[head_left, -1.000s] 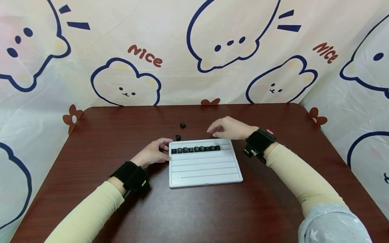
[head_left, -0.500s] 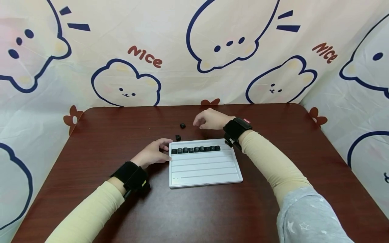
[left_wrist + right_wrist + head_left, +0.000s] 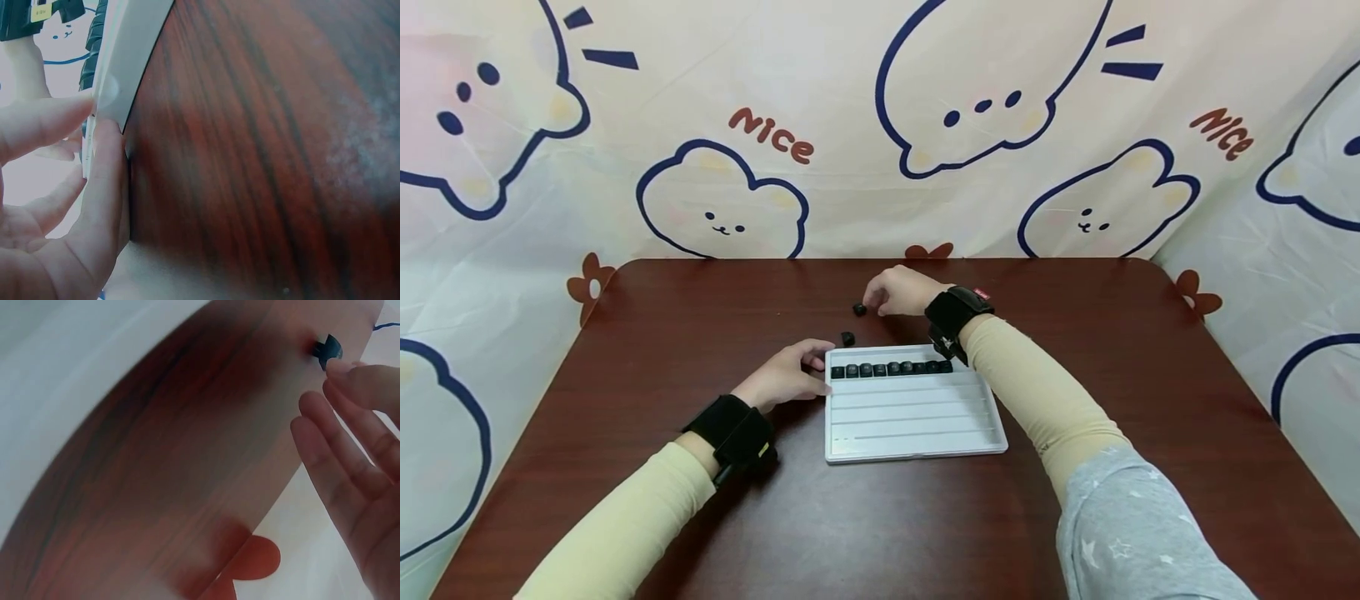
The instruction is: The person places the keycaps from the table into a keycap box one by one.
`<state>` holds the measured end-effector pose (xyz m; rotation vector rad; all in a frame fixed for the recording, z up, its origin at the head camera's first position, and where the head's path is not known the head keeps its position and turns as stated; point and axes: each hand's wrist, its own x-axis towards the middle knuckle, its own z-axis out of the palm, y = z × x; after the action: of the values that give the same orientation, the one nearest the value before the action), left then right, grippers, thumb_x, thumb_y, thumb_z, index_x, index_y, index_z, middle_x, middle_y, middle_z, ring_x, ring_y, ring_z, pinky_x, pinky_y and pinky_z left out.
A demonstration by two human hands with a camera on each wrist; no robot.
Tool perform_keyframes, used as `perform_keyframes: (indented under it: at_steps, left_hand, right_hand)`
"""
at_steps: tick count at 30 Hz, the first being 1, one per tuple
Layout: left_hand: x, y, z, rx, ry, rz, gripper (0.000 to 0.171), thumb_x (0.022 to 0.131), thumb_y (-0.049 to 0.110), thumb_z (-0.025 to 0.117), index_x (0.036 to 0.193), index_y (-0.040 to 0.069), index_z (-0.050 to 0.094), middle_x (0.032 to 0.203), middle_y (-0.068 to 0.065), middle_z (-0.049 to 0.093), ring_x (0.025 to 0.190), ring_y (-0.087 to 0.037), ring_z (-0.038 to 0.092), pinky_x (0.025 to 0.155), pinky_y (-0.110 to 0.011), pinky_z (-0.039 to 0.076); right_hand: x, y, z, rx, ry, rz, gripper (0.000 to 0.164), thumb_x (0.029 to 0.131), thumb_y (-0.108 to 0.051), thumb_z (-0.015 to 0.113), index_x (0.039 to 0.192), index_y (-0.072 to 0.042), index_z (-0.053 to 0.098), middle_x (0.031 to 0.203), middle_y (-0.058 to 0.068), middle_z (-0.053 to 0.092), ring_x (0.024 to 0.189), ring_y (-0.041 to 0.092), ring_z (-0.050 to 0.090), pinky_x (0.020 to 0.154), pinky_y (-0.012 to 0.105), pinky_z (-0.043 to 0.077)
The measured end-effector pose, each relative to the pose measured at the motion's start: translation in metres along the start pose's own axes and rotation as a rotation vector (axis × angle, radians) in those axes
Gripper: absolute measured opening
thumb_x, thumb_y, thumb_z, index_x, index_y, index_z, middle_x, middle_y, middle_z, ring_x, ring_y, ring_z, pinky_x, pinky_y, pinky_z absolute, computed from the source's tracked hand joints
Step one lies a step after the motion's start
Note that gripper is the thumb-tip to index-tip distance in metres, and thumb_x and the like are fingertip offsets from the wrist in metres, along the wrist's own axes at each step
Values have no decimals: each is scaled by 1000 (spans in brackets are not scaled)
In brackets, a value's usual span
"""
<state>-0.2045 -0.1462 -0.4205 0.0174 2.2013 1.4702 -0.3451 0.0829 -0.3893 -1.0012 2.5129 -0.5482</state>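
Fingertips of my left hand (image 3: 786, 375) touch the left edge of a white ridged tray (image 3: 917, 421). The left wrist view shows a thumb and fingers (image 3: 103, 169) against the tray's side. A row of black keycaps (image 3: 893, 369) lines the tray's top groove. Beyond the tray, my right hand (image 3: 904, 290) reaches left to a loose black keycap (image 3: 859, 309), its fingertips right beside it. In the right wrist view the thumb tip overlaps that keycap (image 3: 330, 352); no firm pinch shows. Another loose keycap (image 3: 847, 338) lies just behind the tray's top left corner.
Everything stands on a dark red-brown wooden table (image 3: 715, 308). A pale cloth (image 3: 842, 208) with cartoon outlines hangs behind the table and along its sides. Black straps with small cameras (image 3: 955, 312) sit on both wrists.
My right hand has moved left from above the tray's right corner to the far loose keycap. The left hand stays at the tray. The head view has shifted slightly.
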Motion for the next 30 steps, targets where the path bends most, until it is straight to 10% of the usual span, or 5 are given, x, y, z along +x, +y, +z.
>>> perform_keyframes:
  at_steps: [30]
  left_hand:
    - [-1, 1, -1, -17, 2, 9, 65, 88, -8, 74, 147, 1, 49, 115, -16, 51, 101, -26, 56, 76, -31, 55]
  right_hand:
    - [31, -29, 13, -49, 24, 174, 25, 90, 1, 76, 115, -5, 75, 118, 11, 68, 113, 26, 59, 97, 37, 49]
